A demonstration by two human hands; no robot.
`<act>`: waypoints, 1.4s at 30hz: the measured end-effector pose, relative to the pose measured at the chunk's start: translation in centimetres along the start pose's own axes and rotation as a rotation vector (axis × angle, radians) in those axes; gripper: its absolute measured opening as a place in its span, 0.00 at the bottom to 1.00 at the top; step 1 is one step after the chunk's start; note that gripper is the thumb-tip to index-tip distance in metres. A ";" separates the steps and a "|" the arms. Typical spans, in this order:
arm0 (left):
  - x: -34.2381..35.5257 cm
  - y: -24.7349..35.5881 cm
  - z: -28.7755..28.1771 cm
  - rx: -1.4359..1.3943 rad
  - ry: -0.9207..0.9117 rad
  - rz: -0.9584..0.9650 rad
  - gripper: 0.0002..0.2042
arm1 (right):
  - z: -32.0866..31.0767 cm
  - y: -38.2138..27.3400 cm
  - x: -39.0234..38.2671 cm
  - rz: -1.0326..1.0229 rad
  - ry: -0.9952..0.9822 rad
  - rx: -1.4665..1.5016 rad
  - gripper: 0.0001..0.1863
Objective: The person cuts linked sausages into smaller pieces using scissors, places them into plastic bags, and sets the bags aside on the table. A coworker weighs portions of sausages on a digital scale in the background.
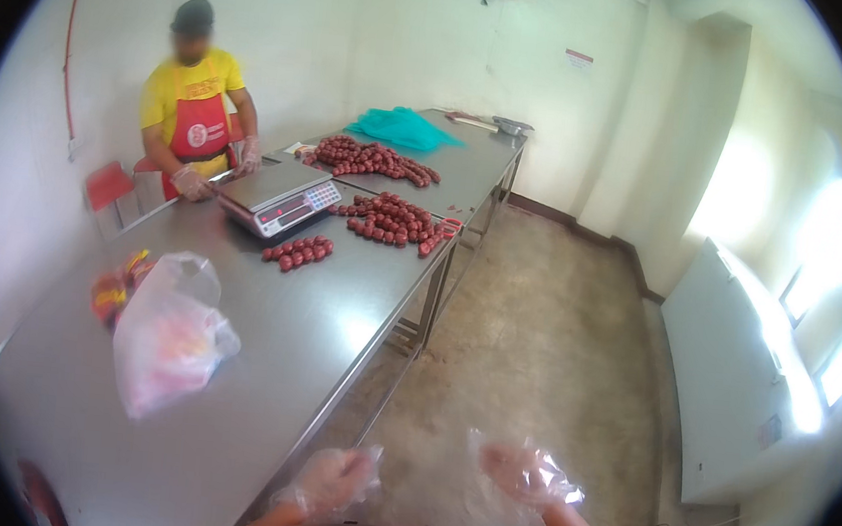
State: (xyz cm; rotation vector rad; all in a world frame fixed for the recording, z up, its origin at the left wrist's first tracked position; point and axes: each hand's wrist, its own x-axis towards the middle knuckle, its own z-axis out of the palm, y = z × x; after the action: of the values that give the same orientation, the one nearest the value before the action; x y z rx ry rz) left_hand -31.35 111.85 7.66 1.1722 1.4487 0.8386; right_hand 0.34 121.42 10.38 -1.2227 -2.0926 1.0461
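Note:
My left hand (334,481), in a loose clear plastic glove, is beside the near right edge of the steel table (260,389). Its fingers are loosely bent, and nothing shows in them. Over the floor to its right is my right hand (523,474), gloved the same way, with fingers loosely extended and nothing visible in its grasp. The glove film stands away from the fingertips and blurs their outline. A white plastic bag (174,337) with reddish contents lies on the table, next to a packet with red and yellow print (118,287).
A digital scale (282,196) stands mid-table, near strings of red sausages (390,220), red-handled scissors (451,227) and green plastic sheets (408,129). A person (199,108) in a red apron and clear gloves stands behind it. A white chest freezer (731,380) lines the right wall.

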 end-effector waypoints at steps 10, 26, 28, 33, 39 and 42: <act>24.7 6.6 -3.1 0.190 0.161 0.134 0.16 | -5.5 7.5 34.7 -0.031 -0.047 -0.156 0.17; 47.4 6.7 -8.4 -0.158 0.689 -0.122 0.14 | -9.3 18.2 76.9 -0.119 -0.031 -0.722 0.19; 49.5 8.2 -9.5 -0.213 0.666 -0.114 0.14 | -9.7 17.1 78.2 -0.021 -0.186 -0.726 0.16; 53.9 10.3 -12.6 0.275 0.729 -0.015 0.12 | -10.3 12.9 81.9 0.211 -0.497 -0.861 0.17; 62.2 12.2 -14.5 0.713 0.892 0.204 0.14 | -13.6 13.2 83.6 0.137 -0.404 -0.885 0.14; 65.8 14.3 -13.1 0.856 0.851 0.072 0.17 | -16.8 15.5 85.4 0.166 -0.614 -0.895 0.13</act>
State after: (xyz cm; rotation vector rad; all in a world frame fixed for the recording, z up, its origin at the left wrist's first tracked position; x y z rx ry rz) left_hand -39.37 179.93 4.76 1.5695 2.6457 0.8217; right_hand -20.25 207.42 10.66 -1.6234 -3.1783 0.5633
